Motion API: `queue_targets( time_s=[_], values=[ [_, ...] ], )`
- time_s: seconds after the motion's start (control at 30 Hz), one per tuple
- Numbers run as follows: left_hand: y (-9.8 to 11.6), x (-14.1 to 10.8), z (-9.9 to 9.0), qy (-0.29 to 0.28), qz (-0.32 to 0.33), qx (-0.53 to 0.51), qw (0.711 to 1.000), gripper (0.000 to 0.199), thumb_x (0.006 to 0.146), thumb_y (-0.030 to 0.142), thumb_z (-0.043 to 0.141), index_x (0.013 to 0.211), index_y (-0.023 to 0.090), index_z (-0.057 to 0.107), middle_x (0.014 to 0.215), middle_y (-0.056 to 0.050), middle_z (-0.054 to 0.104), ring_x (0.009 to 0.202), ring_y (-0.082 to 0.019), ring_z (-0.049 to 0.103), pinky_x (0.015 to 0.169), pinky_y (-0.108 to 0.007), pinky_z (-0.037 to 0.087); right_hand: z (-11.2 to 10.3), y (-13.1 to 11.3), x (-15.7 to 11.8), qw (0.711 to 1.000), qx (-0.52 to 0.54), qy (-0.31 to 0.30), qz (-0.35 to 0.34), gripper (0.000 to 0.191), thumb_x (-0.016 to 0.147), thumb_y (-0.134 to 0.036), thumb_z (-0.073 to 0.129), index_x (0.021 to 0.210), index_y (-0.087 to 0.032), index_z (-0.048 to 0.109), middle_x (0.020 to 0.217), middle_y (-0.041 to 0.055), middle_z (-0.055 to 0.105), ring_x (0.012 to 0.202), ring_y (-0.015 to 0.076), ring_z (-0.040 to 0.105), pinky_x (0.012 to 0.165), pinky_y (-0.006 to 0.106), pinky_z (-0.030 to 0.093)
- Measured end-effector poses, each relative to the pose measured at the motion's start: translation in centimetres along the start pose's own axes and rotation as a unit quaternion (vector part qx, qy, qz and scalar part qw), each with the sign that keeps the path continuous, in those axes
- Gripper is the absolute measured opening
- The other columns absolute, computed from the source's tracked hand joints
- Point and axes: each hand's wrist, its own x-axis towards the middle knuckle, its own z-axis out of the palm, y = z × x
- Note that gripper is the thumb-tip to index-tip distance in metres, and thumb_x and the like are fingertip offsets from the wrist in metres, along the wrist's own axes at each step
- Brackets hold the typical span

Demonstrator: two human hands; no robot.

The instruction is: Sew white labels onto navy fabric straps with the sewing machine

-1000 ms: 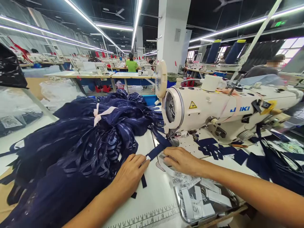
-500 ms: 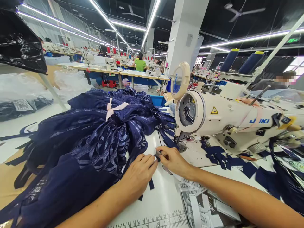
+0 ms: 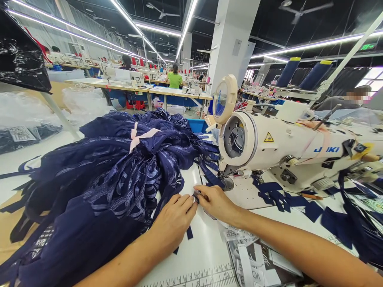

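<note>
My left hand rests on the white table, fingers bent together over the edge of a small dark fabric piece. Against its fingertips, my right hand is closed around a small metal tool, partly hidden by the fingers. A large heap of navy fabric with lace, tied with a pale pink strip, lies left of both hands. Just beyond my right hand is the needle area of a white sewing machine.
Navy scraps and an orange-handled tool lie right of the machine bed. Printed labels in a plastic bag and a ruler strip are near the front edge. A blue bin stands behind. Farther off, a person in green sits.
The whole view has shifted slightly, moving the scene a little left. Both hands stay together at the same spot, with the metal tool turned slightly between them.
</note>
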Motion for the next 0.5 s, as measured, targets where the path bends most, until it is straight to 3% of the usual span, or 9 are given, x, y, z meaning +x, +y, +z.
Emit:
queue_targets(
  time_s=[0.23,0.5],
  values=[
    [0.1,0.1,-0.2,0.002,0.010,0.030,0.999,0.035,0.070,0.000,0.037,0.098,0.010,0.056,0.097,-0.012,0.060,0.093,-0.022,0.053,0.079,-0.036,0.039,0.2,0.2,-0.5,0.999,-0.038,0.004,-0.037,0.027,0.080,-0.012,0.043,0.103,-0.014,0.055,0.075,0.0060,0.065,0.064,0.0147,0.059,0.061,0.023,0.041],
    [0.3,0.0,-0.4,-0.012,0.011,0.035,0.999,0.032,0.071,0.002,0.039,0.098,0.008,0.056,0.097,-0.013,0.060,0.092,-0.023,0.052,0.078,-0.037,0.038,-0.1,0.0,-1.1,0.996,-0.070,-0.003,-0.054,0.026,0.079,-0.010,0.041,0.099,-0.014,0.057,0.076,0.0069,0.066,0.067,0.0175,0.061,0.060,0.024,0.041]
  ],
)
